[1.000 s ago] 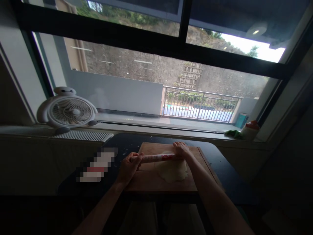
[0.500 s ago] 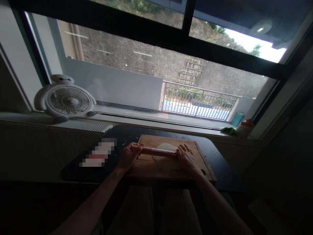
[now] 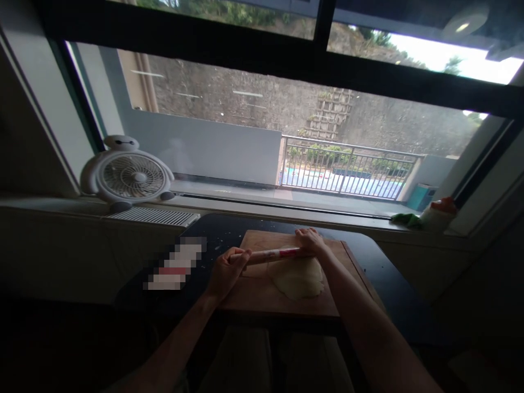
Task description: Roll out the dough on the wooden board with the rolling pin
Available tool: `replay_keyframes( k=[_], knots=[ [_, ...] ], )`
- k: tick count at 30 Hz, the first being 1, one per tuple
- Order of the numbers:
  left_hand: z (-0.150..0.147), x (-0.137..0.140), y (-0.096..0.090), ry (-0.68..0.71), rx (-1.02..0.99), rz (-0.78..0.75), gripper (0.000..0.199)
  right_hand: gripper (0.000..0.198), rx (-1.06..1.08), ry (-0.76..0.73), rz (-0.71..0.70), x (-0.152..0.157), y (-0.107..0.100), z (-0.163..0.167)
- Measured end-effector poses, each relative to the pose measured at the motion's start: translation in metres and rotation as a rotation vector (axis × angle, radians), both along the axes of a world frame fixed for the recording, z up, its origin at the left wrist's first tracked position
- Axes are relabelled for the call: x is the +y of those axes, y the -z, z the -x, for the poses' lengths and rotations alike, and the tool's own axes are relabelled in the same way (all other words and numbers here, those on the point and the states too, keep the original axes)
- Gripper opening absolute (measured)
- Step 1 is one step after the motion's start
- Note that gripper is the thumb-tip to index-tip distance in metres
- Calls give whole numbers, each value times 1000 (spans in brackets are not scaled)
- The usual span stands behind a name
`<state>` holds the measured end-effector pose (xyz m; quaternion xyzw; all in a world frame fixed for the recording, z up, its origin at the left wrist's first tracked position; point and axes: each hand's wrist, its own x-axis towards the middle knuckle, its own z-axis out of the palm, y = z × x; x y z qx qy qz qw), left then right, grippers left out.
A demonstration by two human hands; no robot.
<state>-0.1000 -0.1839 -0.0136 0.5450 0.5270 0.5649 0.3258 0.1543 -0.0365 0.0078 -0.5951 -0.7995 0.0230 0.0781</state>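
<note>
A rolling pin with a printed red-and-white band lies across the far part of a flat sheet of dough. The dough is pale, roughly round with an uneven edge, and rests on a wooden board. My left hand is closed around the pin's left end, thumb on top. At the other end, my right hand bends over the pin with its palm on it, covering that tip. The pin slants slightly, its right end farther from me.
The board lies on a dark table by a window. A blurred-out item is at the table's left. A white fan stands on the sill to the left; a green thing and a pale container sit at the right.
The pin has rolled away from me over the dough, leaving more of the sheet visible on my side. My right hand has moved forward, its fingers now more bent. The view has shifted slightly.
</note>
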Motion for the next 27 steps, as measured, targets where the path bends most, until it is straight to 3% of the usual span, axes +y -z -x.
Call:
replay_keyframes(
  k=[9, 14, 27],
  knots=[
    [-2, -2, -5, 14, 28, -17, 34, 33, -46, 61, 24, -28, 3, -14],
    [-2, -3, -4, 44, 0, -18, 34, 40, -48, 11, -1, -23, -2, -8],
    [-2, -4, -1, 81, -13, -52, 34, 34, -79, 3, 7, -17, 2, -10]
  ],
)
